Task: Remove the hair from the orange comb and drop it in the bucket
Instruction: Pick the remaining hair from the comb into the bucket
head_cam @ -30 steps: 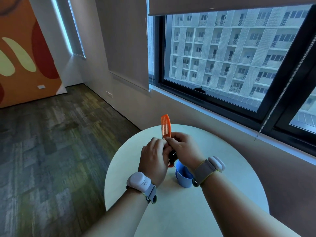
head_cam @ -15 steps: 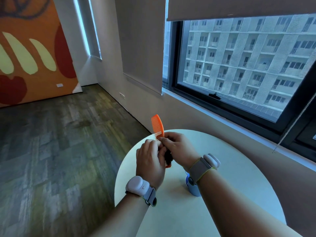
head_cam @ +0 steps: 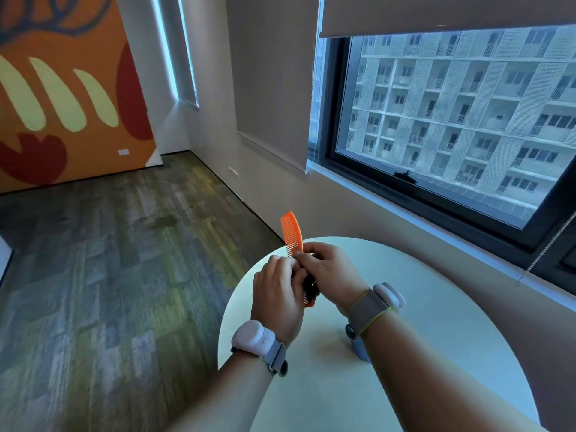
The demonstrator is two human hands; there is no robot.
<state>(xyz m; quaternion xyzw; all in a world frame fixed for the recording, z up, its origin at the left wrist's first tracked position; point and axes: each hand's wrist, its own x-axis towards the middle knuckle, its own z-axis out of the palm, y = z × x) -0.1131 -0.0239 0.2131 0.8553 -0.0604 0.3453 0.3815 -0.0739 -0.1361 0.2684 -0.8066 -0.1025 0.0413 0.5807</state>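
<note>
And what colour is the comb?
Orange; the comb shows best in the head view, held above the round table.

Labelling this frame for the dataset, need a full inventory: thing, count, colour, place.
comb: 1, orange, held upright above the table's far-left edge, top end free, lower end between the hands
hair: 1 dark clump, on the comb's lower teeth, between the hands
bucket: 1, blue, on the table, mostly hidden under the right forearm
table: 1, round, pale, lower right
window: 1, dark frame, right wall, apartment block outside
roller blind: 1, beige, over the window's top
mural wall: 1, orange with red and cream shapes, far left
floor: grey-green carpet tiles
wrist devices: 2, white on grey straps, one per wrist
left hand: grips the comb
right hand: fingers pinch at the comb's teeth
</note>
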